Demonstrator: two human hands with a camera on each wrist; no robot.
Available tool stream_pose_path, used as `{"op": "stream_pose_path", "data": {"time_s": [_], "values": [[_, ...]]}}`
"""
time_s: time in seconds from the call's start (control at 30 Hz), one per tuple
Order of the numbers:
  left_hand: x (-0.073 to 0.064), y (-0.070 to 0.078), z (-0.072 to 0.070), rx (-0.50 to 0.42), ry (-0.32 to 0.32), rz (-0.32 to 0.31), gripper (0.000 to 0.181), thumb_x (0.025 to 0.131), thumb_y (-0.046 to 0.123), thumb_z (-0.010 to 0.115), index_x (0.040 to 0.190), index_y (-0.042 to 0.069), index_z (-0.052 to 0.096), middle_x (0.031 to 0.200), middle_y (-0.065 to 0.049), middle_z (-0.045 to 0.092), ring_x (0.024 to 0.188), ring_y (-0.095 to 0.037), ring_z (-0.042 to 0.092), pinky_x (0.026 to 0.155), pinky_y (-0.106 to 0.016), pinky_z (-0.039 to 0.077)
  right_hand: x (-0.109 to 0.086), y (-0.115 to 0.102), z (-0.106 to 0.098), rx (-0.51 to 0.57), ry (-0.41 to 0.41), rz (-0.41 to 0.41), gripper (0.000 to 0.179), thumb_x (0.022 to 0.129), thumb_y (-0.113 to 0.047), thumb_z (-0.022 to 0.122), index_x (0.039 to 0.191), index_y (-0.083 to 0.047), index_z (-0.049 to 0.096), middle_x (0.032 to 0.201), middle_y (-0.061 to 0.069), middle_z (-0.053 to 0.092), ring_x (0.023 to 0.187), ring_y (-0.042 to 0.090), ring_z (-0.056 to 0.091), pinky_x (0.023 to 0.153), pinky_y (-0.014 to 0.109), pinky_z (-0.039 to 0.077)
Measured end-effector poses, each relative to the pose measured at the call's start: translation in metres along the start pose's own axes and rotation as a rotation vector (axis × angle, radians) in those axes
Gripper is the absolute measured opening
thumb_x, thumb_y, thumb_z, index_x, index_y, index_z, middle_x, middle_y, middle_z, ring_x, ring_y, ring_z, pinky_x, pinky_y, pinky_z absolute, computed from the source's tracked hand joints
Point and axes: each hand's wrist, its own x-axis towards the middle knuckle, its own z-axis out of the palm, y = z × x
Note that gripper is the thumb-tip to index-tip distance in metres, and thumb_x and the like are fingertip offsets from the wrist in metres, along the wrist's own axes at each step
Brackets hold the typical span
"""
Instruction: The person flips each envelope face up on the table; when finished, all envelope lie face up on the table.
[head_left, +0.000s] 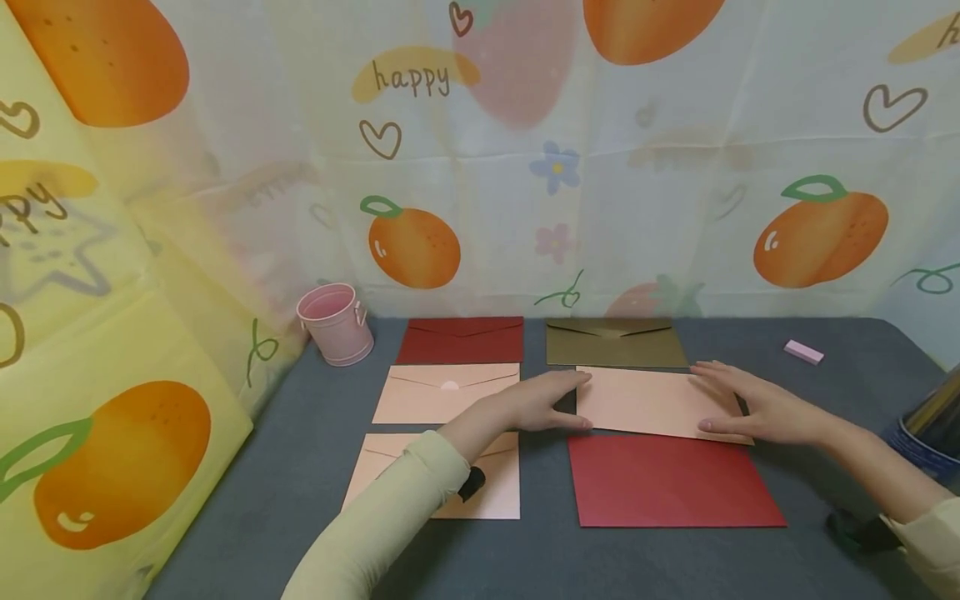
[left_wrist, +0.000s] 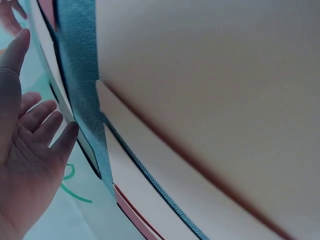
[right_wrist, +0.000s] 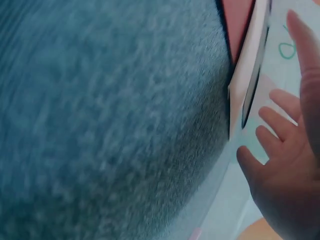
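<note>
A plain peach envelope (head_left: 645, 404) lies slightly askew in the right column, between my two hands. The left hand (head_left: 547, 402) has its fingertips and thumb spread at the left edge. At the other end, my right hand (head_left: 757, 408) reaches over the right edge with thumb and fingers apart. Both wrist views show relaxed, spread fingers on the left hand (left_wrist: 35, 150) and the right hand (right_wrist: 290, 170). An olive envelope (head_left: 615, 346) lies just behind the peach one, and a red envelope (head_left: 675, 483) lies in front of it.
The left column holds a dark red envelope (head_left: 459, 346), a peach envelope with a round seal (head_left: 416, 396), and another peach envelope (head_left: 375, 458) partly under my left sleeve. A pink bucket (head_left: 341, 333), small pink block (head_left: 803, 352) and blue container (head_left: 926, 446) stand around them.
</note>
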Motion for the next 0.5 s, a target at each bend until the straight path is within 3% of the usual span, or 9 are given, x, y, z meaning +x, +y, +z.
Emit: {"op": "stream_pose_path", "data": {"time_s": [0.2,0.5], "values": [[0.0011,0.0009,0.0056,0.074,-0.053,-0.027,0.076,0.094,0.049,0.059,0.154,0.012,0.029,0.159,-0.003,0.025,0.146,-0.015,0.021,0.116,-0.029,0.02,-0.004,0.0058,-0.0007,-0.024,-0.084,0.014,0.089,0.081,-0.038,0.078,0.149,0.0,0.035,0.154,0.029,0.021,0.14,0.053,0.012,0.098,0.074,0.021],[0.0017,0.0001,0.0106,0.105,-0.05,-0.035,0.073,0.096,0.046,0.058,0.154,0.013,0.029,0.161,-0.003,0.022,0.146,-0.015,0.019,0.115,-0.028,0.02,-0.0091,0.0106,-0.0029,-0.09,-0.143,0.071,0.097,0.081,-0.046,0.076,0.151,0.003,0.028,0.154,0.032,0.018,0.136,0.056,0.021,0.099,0.071,0.026]]}}
